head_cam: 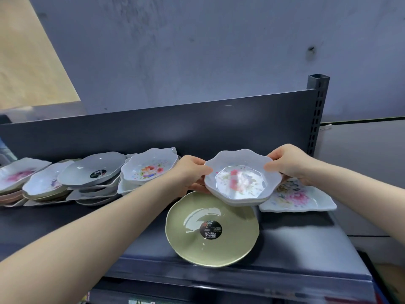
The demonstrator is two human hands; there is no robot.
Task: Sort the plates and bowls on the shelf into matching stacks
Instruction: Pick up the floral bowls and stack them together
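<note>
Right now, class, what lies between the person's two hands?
In the head view, a stack of scalloped floral bowls, gripped at its rim by the left hand and right hand.

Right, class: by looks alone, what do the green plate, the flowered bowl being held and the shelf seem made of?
Green plate: glossy, with sharp highlights and a thin wavy rim; melamine or glazed ceramic, hard to say which. Flowered bowl: shiny white, printed flowers, thin scalloped rim; probably the same. Shelf: dark matt painted metal, judging by its slotted upright.
</note>
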